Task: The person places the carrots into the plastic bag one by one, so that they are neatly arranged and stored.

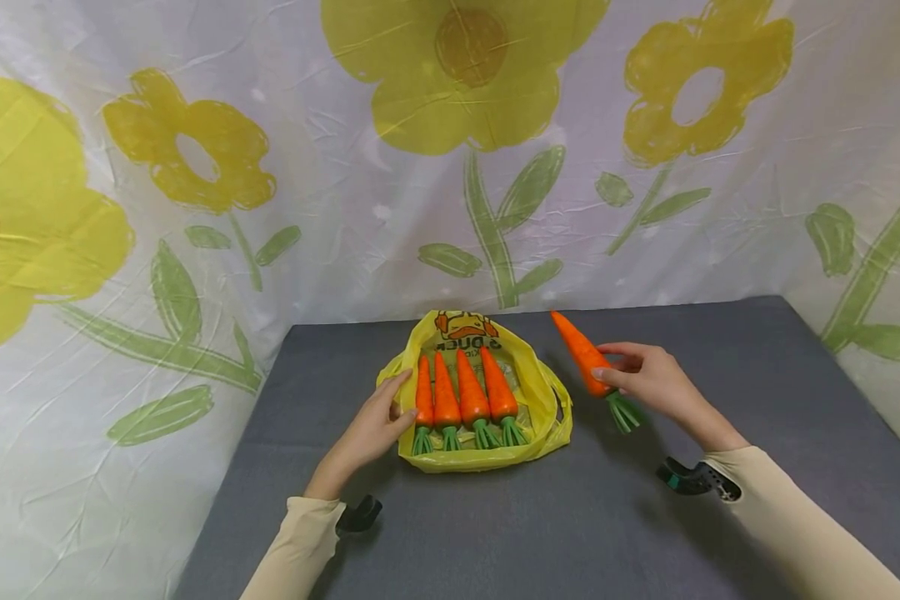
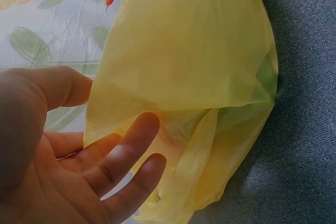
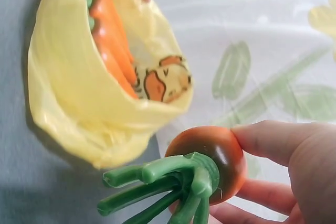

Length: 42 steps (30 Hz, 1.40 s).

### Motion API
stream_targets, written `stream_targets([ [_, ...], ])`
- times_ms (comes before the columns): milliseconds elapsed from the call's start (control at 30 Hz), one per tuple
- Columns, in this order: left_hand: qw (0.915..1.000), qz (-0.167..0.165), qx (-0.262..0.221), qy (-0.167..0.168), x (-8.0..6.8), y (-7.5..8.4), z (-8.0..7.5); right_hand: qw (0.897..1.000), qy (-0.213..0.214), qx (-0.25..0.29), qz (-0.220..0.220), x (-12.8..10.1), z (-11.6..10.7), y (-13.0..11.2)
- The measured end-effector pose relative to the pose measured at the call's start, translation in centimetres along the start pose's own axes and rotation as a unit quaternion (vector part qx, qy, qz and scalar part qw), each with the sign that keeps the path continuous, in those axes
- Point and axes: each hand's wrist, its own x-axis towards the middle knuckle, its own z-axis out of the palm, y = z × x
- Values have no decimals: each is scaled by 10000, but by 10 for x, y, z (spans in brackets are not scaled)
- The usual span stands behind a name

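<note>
Both arms are covered by long cream sleeves, the left sleeve at seven o'clock in the head view and the right sleeve at four o'clock. A black wrist mount is strapped beneath the left cuff. A black strap with holes and a teal edge is worn at the right cuff. The left hand and the right hand are left bare.

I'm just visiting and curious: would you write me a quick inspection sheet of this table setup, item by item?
Surface: grey cloth-covered table.
Job's things: four toy carrots lying side by side on a yellow plastic bag; a fifth carrot held beside the bag.
Clutter: nothing seen.
Hands: left hand touches the bag's left edge, fingers straight; right hand grips the fifth carrot.
Cables: nothing seen.
Surroundings: white backdrop with yellow flowers.
</note>
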Motion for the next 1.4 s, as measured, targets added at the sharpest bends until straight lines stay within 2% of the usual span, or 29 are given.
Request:
stream_targets([
  [400, 10000, 59, -40, -2, 0, 0, -2, 9988, -195, 248, -384, 7, 26, -28],
  [667, 10000, 73, -28, -14, -1, 0, -1, 9966, -492, 280, -601, 14, 48, -40],
  [833, 10000, 86, -36, -12, -1, -2, -1, 9970, -580, 172, -491, 21, 59, -47],
  [1033, 9999, 94, -111, -15, -2, 0, -1, 9973, -606, 307, -268, 33, 72, -55],
  [1400, 9998, 136, -132, -35, -2, 0, 0, 9994, -279, 164, -90, 50, 96, -64],
])
